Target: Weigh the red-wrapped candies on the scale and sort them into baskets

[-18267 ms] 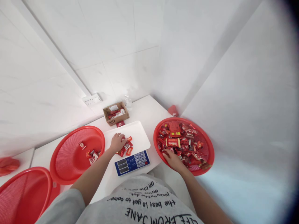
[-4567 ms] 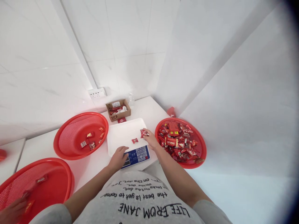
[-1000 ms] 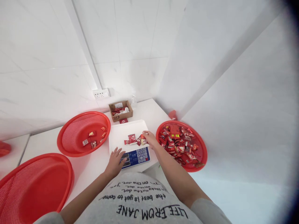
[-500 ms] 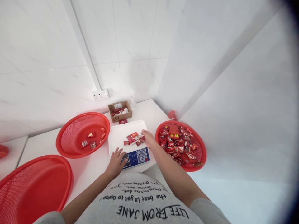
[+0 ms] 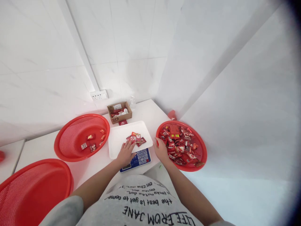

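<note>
A white-topped scale (image 5: 117, 138) with a blue keypad (image 5: 141, 157) stands before me. Several red candy packets (image 5: 136, 138) lie on its pan. My left hand (image 5: 126, 151) lies over the pan's near edge, fingers stretched toward the packets and touching the nearest one. My right hand (image 5: 161, 149) is between the scale and the right red basket (image 5: 202, 146), which is full of red candy packets (image 5: 181, 144). Its fingers are extended at the basket's rim and hold nothing that I can see.
A second red basket (image 5: 70, 153) with a few packets stands left of the scale. A third red basket (image 5: 35, 188) is at the near left. A small cardboard box (image 5: 119, 112) sits behind the scale below a wall socket (image 5: 98, 94). White walls close the corner.
My left hand has moved from the keypad up onto the pan by the packets. My right hand has left the pan and drawn back toward the right basket.
</note>
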